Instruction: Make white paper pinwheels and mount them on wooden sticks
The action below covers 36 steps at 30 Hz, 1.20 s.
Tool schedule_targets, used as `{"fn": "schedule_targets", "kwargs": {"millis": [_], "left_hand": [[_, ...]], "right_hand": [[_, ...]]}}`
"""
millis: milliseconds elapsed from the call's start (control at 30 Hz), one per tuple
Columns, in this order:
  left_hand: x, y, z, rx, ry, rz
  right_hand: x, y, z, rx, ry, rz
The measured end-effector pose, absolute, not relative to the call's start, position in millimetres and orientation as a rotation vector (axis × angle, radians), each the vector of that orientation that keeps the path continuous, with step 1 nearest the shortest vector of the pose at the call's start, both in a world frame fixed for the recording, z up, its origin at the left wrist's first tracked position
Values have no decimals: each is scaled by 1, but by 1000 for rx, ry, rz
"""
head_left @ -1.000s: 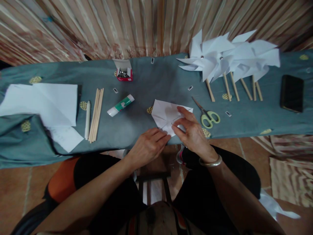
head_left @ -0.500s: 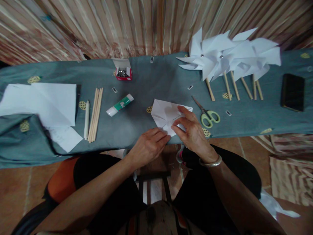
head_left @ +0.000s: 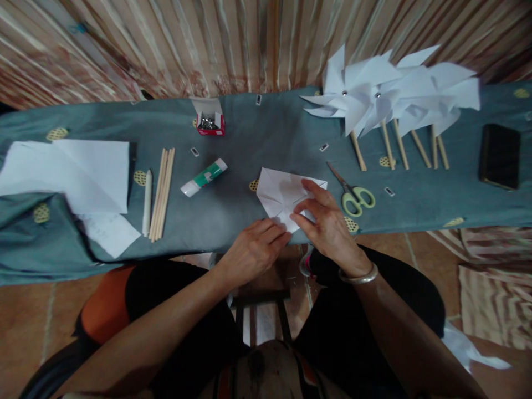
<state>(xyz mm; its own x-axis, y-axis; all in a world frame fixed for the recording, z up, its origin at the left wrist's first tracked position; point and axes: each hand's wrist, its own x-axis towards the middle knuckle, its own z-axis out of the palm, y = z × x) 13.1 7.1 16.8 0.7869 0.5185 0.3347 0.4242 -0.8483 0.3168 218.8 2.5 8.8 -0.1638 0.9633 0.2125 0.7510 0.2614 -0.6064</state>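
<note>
A creased white paper square [head_left: 279, 187] with cuts running in from its corners lies near the table's front edge. My left hand [head_left: 257, 244] has its fingers closed at the near corner of the paper. My right hand [head_left: 326, 224], with a silver bangle at the wrist, pinches with thumb and index finger over the paper's near right part; its other fingers rest on the right side of the sheet. What lies under the fingertips is hidden. Green-handled scissors [head_left: 352, 198] lie just right of the paper, and a glue stick [head_left: 204, 177] lies to its left.
Finished white paper pinwheels [head_left: 366, 88] on wooden sticks are piled at the back right, left of a black phone [head_left: 500, 156]. An opened red box [head_left: 210, 124] holds small metal pins. Several wooden sticks [head_left: 163, 194], a white candle-like stick [head_left: 147, 205] and paper sheets [head_left: 97, 174] lie at left.
My left hand has shifted very slightly along the near corner of the paper. The paper and my right hand stay practically where they were.
</note>
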Motion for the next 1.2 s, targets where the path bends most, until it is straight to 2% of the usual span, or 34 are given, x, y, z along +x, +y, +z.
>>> {"fn": "schedule_targets", "kwargs": {"millis": [733,1200], "left_hand": [[13,8,17,2689,749,613],[13,8,17,2707,745,601]], "right_hand": [[211,-1,13,-1527,-1951,481],[204,-9,12,-1573,-2183,277]]}}
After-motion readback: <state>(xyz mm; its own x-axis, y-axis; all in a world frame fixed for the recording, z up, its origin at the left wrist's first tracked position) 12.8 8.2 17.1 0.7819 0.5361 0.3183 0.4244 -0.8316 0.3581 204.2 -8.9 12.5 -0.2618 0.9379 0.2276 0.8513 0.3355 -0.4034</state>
